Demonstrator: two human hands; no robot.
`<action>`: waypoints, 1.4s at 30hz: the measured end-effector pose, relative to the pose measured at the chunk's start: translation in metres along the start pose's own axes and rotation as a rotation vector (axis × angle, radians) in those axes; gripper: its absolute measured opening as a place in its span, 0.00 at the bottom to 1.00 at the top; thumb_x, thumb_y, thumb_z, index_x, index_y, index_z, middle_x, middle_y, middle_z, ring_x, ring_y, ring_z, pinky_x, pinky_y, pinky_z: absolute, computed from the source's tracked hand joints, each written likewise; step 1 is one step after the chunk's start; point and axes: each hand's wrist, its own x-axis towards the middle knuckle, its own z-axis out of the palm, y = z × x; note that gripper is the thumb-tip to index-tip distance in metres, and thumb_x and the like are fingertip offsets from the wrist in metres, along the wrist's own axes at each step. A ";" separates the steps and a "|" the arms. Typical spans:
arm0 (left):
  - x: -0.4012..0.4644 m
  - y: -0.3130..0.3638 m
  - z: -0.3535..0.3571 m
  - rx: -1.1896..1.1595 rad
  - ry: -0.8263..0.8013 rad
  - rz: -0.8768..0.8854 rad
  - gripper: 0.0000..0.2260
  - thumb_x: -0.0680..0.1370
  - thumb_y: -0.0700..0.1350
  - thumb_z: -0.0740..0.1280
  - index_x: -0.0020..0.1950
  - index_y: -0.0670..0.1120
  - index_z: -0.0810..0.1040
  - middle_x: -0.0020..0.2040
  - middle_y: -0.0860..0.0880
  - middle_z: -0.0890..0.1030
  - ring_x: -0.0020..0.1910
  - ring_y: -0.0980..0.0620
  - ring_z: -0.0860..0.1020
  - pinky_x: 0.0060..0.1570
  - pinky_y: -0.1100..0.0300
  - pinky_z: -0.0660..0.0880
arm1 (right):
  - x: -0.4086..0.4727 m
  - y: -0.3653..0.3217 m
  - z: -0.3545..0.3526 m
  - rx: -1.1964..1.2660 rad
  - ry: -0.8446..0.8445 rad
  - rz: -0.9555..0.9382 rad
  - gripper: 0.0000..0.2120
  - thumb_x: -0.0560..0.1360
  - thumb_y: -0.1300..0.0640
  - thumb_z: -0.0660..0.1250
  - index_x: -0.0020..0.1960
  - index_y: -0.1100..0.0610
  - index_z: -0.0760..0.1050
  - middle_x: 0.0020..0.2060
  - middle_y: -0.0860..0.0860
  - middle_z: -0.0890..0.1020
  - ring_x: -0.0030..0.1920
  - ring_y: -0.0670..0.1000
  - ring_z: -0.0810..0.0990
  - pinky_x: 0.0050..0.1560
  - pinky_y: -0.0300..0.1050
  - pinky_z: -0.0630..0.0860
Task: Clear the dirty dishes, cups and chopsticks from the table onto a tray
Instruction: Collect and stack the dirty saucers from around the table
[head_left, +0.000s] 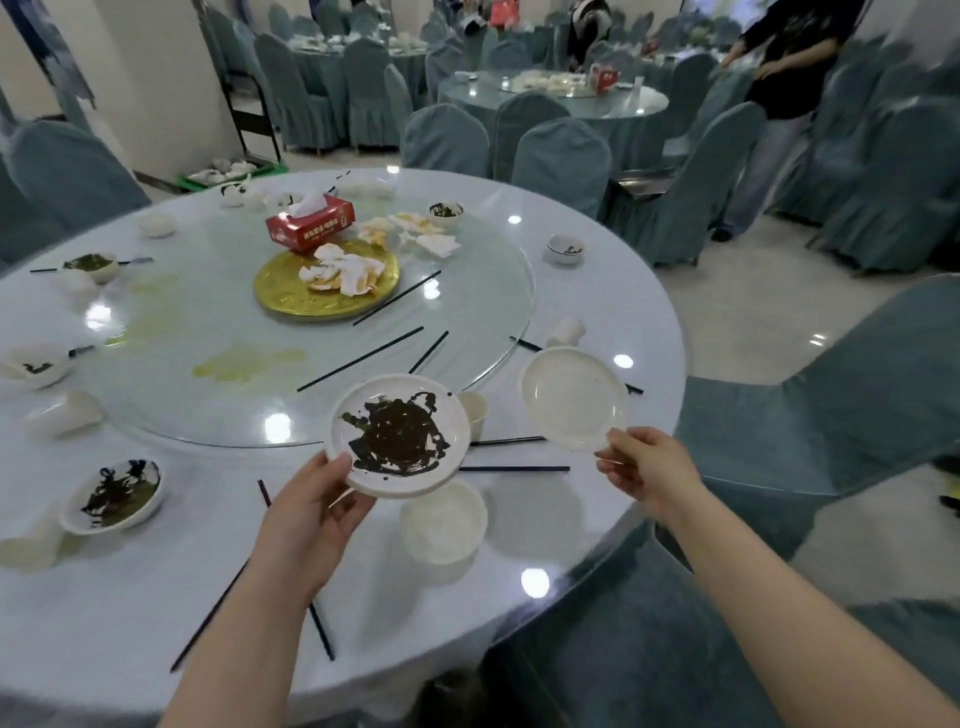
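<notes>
a: left hand (317, 512) grips the near rim of a stained plate (399, 434), thumb on top, fingers curled beneath. dark sauce smeared across its middle. held roughly level above the table (130, 597), likely so nothing runs off.

b: right hand (647, 470)?

a: pinches the near edge of a clean-looking plate (571, 397), tilted up toward the camera, lifted off the table at right. one plate per hand; my guess is they get stacked before going anywhere.

b: tray?

a: none on this table that i can see. a green crate (228, 174) of crockery sits on the floor, far left.

b: what's left?

a: plenty. white bowl (444, 522) just beside the stained plate, near side; dirty bowl (117, 493) near left; black chopsticks (358, 358) scattered over the glass turntable (467, 291); paper cup (475, 413) between the plates.

b: any writing?

a: red tissue box (310, 224), far centre, white characters along its side, too blurred to read. gold platter (280, 296) holds crumpled tissues.
</notes>
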 end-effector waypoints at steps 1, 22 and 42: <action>-0.008 -0.006 0.006 0.000 -0.030 -0.011 0.08 0.78 0.38 0.63 0.47 0.45 0.81 0.41 0.49 0.85 0.37 0.55 0.83 0.35 0.63 0.80 | -0.016 -0.004 -0.006 0.002 -0.008 -0.016 0.08 0.76 0.58 0.69 0.52 0.59 0.74 0.34 0.55 0.85 0.33 0.50 0.84 0.29 0.39 0.78; -0.132 -0.174 0.273 0.260 -0.495 -0.159 0.07 0.79 0.39 0.64 0.54 0.44 0.80 0.39 0.49 0.84 0.38 0.53 0.83 0.38 0.61 0.81 | -0.152 -0.053 -0.251 0.083 0.063 -0.191 0.05 0.77 0.55 0.67 0.50 0.57 0.76 0.39 0.52 0.83 0.31 0.49 0.82 0.26 0.40 0.75; -0.137 -0.352 0.529 0.439 -0.535 -0.207 0.07 0.81 0.41 0.61 0.53 0.41 0.78 0.38 0.46 0.85 0.35 0.52 0.83 0.34 0.61 0.80 | -0.051 -0.131 -0.537 0.009 0.011 -0.094 0.03 0.76 0.63 0.68 0.48 0.60 0.75 0.38 0.56 0.82 0.35 0.52 0.80 0.35 0.43 0.80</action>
